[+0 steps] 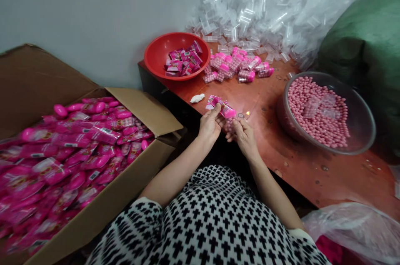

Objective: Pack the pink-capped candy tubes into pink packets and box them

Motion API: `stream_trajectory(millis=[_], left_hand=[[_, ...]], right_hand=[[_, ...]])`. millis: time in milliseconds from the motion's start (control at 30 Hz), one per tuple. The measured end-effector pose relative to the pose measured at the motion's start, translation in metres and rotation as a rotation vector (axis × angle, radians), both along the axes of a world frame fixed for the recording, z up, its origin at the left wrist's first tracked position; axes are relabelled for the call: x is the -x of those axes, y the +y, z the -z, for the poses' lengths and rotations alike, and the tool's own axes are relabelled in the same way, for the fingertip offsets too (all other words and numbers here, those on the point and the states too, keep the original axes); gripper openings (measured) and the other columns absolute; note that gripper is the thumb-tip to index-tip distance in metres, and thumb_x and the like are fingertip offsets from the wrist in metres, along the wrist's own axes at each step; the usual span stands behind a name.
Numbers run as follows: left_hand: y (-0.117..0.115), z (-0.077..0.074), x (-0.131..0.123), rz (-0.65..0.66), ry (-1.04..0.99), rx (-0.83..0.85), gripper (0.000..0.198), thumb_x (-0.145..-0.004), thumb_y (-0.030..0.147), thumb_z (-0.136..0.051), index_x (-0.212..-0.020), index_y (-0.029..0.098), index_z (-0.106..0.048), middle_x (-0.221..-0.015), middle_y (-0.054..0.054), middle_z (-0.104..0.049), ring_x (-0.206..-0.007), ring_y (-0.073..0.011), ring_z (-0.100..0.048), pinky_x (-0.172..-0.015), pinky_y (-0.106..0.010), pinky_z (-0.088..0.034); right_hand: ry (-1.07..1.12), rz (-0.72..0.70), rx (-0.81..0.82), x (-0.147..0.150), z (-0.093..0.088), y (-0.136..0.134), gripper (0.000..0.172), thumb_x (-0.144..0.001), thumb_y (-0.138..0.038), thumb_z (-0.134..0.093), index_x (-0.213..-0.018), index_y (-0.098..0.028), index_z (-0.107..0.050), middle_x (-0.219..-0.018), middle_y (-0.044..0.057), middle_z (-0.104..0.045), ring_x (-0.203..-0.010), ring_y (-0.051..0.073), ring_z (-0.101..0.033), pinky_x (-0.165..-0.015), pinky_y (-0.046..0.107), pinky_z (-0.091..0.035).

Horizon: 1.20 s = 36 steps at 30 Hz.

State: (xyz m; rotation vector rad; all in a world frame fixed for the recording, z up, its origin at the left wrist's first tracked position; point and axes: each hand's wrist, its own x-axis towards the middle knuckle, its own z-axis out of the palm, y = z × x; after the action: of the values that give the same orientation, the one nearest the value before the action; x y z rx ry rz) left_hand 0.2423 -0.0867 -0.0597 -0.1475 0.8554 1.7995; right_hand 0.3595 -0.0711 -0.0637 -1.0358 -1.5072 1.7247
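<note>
Near the table's front edge, my left hand (211,126) is closed on a printed pink wrapper (215,101). A clear tube of pink balls (230,125), its bright pink cap at the upper end, is pinched by my right hand (246,136). The wrapper and the capped end meet between my hands; I cannot tell how far the tube sits inside it. Just beyond lies a crumpled white scrap (197,98). Farther back are several filled, pink-capped tubes (236,63) in a loose pile.
A red bowl (153,58) holds folded pink wrappers. At right stands a clear tub (359,146) of pink balls. Empty clear tubes (268,6) are heaped behind. On the left, a cardboard box (146,111) contains wrapped pink packets. A green sack (368,27) bulges at back right.
</note>
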Motion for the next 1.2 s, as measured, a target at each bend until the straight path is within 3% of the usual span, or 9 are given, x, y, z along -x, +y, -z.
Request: stream_trajectory(millis=[233, 433, 667, 800, 900, 1033, 1200], left_hand=[[-0.002, -0.001, 0.002, 0.122, 0.184, -0.100, 0.038, -0.054, 0.029, -0.085, -0.079, 0.012, -0.061, -0.070, -0.001, -0.066, -0.060, -0.0115, -0.063, -0.060, -0.023, -0.050], [0.000, 0.002, 0.002, 0.256, 0.203, -0.031, 0.036, -0.054, 0.032, -0.084, -0.069, 0.009, -0.059, -0.061, -0.003, -0.064, -0.053, -0.0109, -0.059, -0.053, -0.022, -0.048], [0.000, 0.003, 0.012, 0.406, 0.355, -0.036, 0.036, -0.057, 0.038, -0.082, -0.060, 0.009, -0.059, -0.052, -0.005, -0.061, -0.042, -0.0126, -0.055, -0.040, -0.023, -0.043], [0.002, -0.001, 0.022, 0.493, 0.459, -0.044, 0.036, -0.056, 0.038, -0.082, -0.060, 0.009, -0.062, -0.053, -0.006, -0.062, -0.042, -0.0145, -0.057, -0.040, -0.025, -0.045], [0.004, -0.005, 0.027, 0.545, 0.471, -0.037, 0.035, -0.054, 0.037, -0.083, -0.060, 0.008, -0.063, -0.054, -0.007, -0.064, -0.044, -0.0158, -0.059, -0.043, -0.027, -0.048], [0.005, -0.007, 0.027, 0.473, 0.460, -0.039, 0.033, -0.052, 0.032, -0.083, -0.054, 0.010, -0.059, -0.052, -0.005, -0.063, -0.045, -0.0147, -0.060, -0.048, -0.027, -0.050], [0.005, -0.005, 0.023, 0.535, 0.501, -0.043, 0.032, -0.059, 0.037, -0.079, -0.059, 0.010, -0.063, -0.051, -0.004, -0.061, -0.040, -0.0125, -0.055, -0.040, -0.024, -0.045]], right_hand=[[-0.054, 0.070, -0.122, 0.000, 0.009, -0.001, 0.032, -0.085, -0.050, -0.048, -0.086, -0.019, -0.054, -0.063, -0.004, -0.058, -0.046, 0.008, -0.057, -0.042, 0.020, -0.050], [-0.065, 0.085, -0.206, 0.000, 0.015, -0.002, 0.032, -0.088, -0.050, -0.045, -0.092, -0.020, -0.056, -0.057, -0.005, -0.056, -0.046, 0.009, -0.056, -0.046, 0.021, -0.052], [0.116, -0.002, 0.029, 0.001, 0.015, 0.001, 0.033, -0.083, -0.052, -0.052, -0.089, -0.020, -0.057, -0.067, -0.003, -0.063, -0.048, 0.009, -0.058, -0.044, 0.021, -0.051], [0.167, -0.046, 0.089, 0.000, 0.017, 0.005, 0.034, -0.082, -0.052, -0.054, -0.090, -0.019, -0.057, -0.072, -0.002, -0.065, -0.051, 0.009, -0.059, -0.044, 0.020, -0.050], [0.102, -0.059, -0.019, -0.001, 0.017, 0.004, 0.033, -0.085, -0.051, -0.050, -0.094, -0.020, -0.058, -0.068, -0.003, -0.064, -0.049, 0.009, -0.058, -0.046, 0.021, -0.051], [-0.062, 0.016, -0.228, -0.001, 0.016, 0.002, 0.030, -0.088, -0.048, -0.048, -0.100, -0.023, -0.059, -0.058, -0.005, -0.059, -0.048, 0.010, -0.058, -0.051, 0.023, -0.052], [0.109, -0.048, -0.032, 0.002, 0.015, 0.002, 0.032, -0.087, -0.051, -0.047, -0.092, -0.021, -0.057, -0.065, -0.003, -0.062, -0.047, 0.010, -0.057, -0.046, 0.023, -0.051]])
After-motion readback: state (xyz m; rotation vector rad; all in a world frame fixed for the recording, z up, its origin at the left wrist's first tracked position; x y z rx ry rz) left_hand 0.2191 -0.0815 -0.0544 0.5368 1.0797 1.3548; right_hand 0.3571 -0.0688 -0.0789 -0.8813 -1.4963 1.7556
